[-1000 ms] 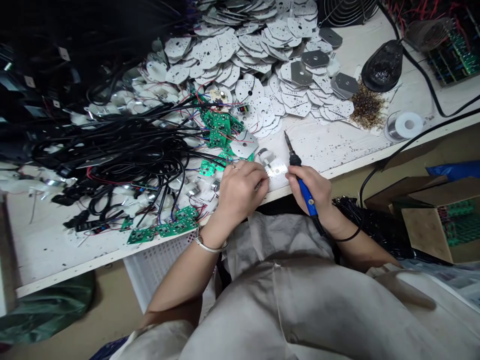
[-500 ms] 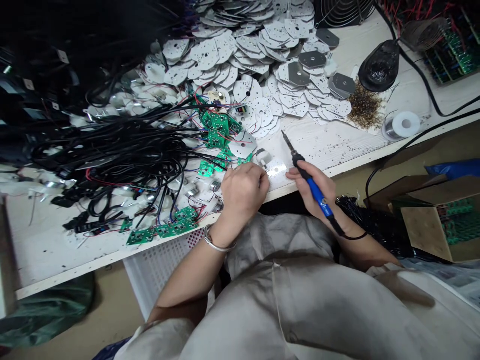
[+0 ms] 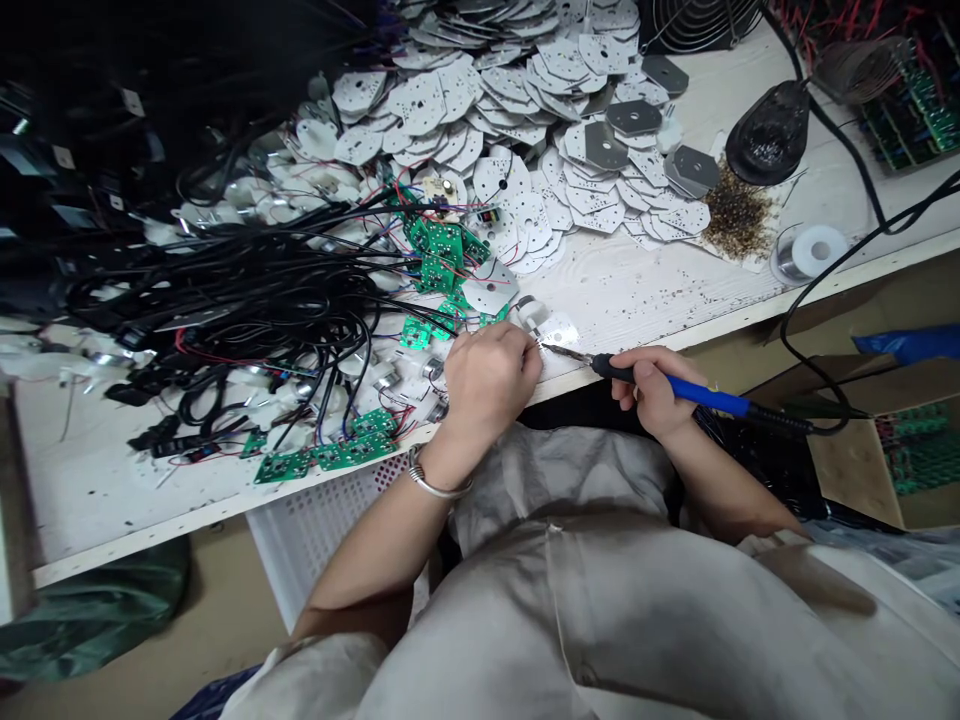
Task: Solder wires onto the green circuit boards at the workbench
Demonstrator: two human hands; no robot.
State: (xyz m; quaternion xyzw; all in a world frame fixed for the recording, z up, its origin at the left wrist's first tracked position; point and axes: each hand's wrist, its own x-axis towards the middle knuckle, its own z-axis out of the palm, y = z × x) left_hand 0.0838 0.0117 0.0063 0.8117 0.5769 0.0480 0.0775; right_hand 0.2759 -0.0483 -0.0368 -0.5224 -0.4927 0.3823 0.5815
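Note:
My right hand (image 3: 658, 392) is closed around a blue-handled soldering iron (image 3: 701, 394). The iron lies nearly level, its tip pointing left at a white circuit plate (image 3: 562, 331) near the table's front edge. Beside that plate's left end my left hand (image 3: 495, 375) is closed, fingers curled, and what it pinches is hidden behind the knuckles. Just beyond the left fingers sits a small white plastic part with a metal piece (image 3: 531, 312). Green circuit boards (image 3: 416, 330) with wires lie left of this spot.
White plates (image 3: 517, 90) are heaped at the back. Black cables (image 3: 262, 290) cover the left side. To the right stand a solder spool (image 3: 810, 252), a black iron holder (image 3: 769, 130) and brown shavings (image 3: 739, 215). An open cardboard box (image 3: 855, 455) sits below the edge.
My right hand has swung the soldering iron from pointing away to nearly level, bringing its tip down to the white plate by my left fingers. My left hand has hardly moved.

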